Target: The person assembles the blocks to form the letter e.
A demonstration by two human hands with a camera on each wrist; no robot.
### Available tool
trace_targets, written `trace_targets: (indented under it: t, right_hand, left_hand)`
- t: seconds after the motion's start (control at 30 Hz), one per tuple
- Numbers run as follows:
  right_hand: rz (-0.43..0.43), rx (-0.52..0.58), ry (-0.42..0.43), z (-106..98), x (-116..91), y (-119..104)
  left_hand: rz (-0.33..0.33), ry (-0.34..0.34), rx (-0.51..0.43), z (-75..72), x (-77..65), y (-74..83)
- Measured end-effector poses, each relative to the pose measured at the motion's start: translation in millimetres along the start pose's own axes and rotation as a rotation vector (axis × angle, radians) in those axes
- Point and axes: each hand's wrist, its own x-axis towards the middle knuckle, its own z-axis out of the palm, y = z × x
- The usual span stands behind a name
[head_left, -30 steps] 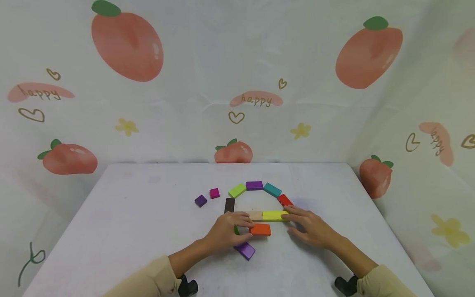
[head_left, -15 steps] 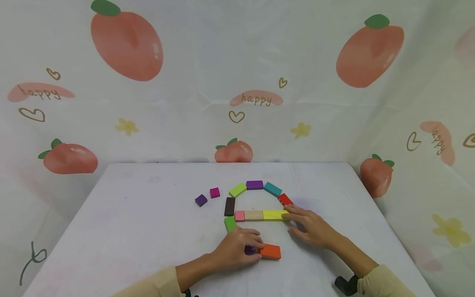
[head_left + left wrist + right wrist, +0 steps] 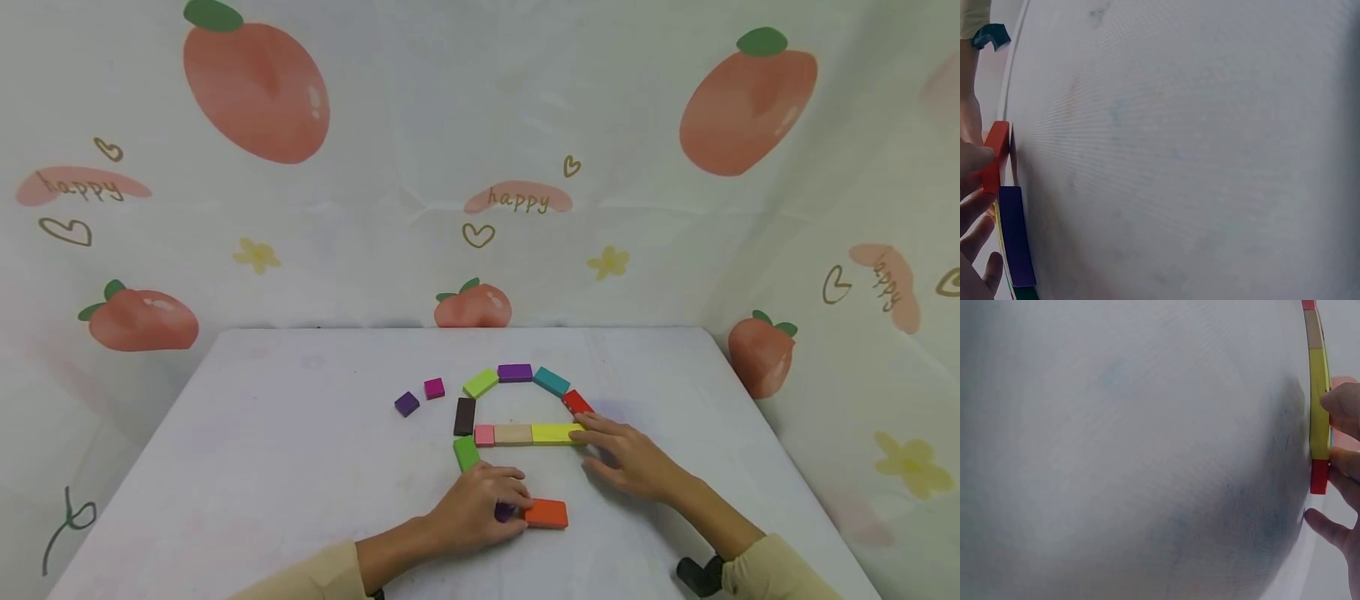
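My left hand (image 3: 480,504) pinches an orange block (image 3: 547,514) by its left end, between thumb and fingertips. In the left wrist view the orange block (image 3: 997,150) is at the near end of a purple block (image 3: 1016,237). The hand mostly covers this purple block in the head view, below a green block (image 3: 467,452). My right hand (image 3: 630,458) rests its fingertips on the right end of a yellow block (image 3: 553,434) and near a red block (image 3: 576,402). The right wrist view shows a red piece (image 3: 1319,476) at the yellow block's end.
Lime (image 3: 481,383), purple (image 3: 514,373) and teal (image 3: 551,382) blocks curve above; a black block (image 3: 464,417) stands left. Pink (image 3: 483,436) and tan (image 3: 513,435) blocks continue the yellow row. Loose purple (image 3: 407,404) and magenta (image 3: 434,388) cubes lie left on the white table (image 3: 262,467).
My left hand has moved toward the front of the table and slightly right, bringing the orange block down beside the purple one. The right hand stays on the yellow block.
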Motion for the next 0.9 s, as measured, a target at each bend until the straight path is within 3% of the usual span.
trace_targets:
  t: [0.27, 0.53, 0.9]
  right_hand:
    - [0.030, -0.005, -0.003, 0.0, 1.6, -0.9]
    - [0.015, -0.009, 0.013, 0.8, 1.1, -0.4]
    - [0.016, 0.012, 0.009, 0.6, -1.0, -0.3]
  left_hand:
    - [0.044, 0.021, 0.079, 1.9, -3.8, -3.9]
    - [0.001, 0.026, 0.027, 2.1, -4.7, -2.9]
    - [-0.004, 0.007, 0.012, 3.5, -5.2, -3.1]
